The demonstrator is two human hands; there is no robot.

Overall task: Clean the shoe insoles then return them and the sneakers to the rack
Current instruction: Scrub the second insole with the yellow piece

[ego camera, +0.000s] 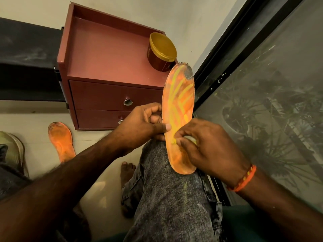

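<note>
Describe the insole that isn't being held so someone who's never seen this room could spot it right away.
Start at the maroon drawer cabinet against the wall. On the pale floor just to its lower left lies a flat orange insole, grey-smudged at its far end. Unlike the insole propped on the knee, it has no yellow streaks and nobody is touching it.

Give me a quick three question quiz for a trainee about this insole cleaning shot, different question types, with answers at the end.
1. True or false: the second insole lies on the floor.
2. Multiple choice: the open tub stands on A) the floor, B) the cabinet, C) the person's knee.
3. Short answer: which hand steadies the held insole by its edge?

Key: 1 true. 2 B. 3 The left hand pinches the edge; the right hand presses a small pale thing, hard to identify, against it.
</note>
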